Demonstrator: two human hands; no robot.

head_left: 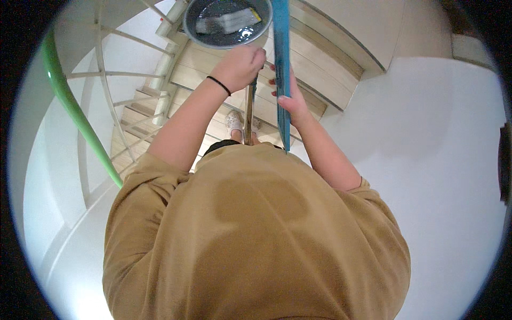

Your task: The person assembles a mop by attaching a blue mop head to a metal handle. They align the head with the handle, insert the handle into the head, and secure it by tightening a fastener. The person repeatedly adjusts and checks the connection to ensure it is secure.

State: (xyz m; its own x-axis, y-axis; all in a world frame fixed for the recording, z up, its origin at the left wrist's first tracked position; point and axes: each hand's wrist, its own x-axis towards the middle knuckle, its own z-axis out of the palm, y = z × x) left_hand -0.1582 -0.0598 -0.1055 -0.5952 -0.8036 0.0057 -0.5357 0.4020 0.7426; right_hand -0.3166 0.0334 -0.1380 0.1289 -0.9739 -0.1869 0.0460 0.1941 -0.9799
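Note:
My left hand (241, 66), with a black band at the wrist, is closed just below a round grey-rimmed container (196, 38). The fingers wrap the upper end of a long, narrow brown-and-dark handle (248, 114) that runs down toward my body; whether it joins the container is hidden. Inside the container, a grey-white flat piece with a yellow end (232, 21) lies on a dark, glossy bottom. In my right hand (290, 98) is a tall, thin blue panel (282, 48), seen nearly edge-on, with the thumb on the near side and fingertips showing at its left.
Pale wooden stair steps (314, 58) with dark edges fan out ahead and below. My feet in light clogs (233, 122) stand on one. At left curve a green handrail (74, 112) and white metal bars (101, 58); a white wall (421, 122) rises at right.

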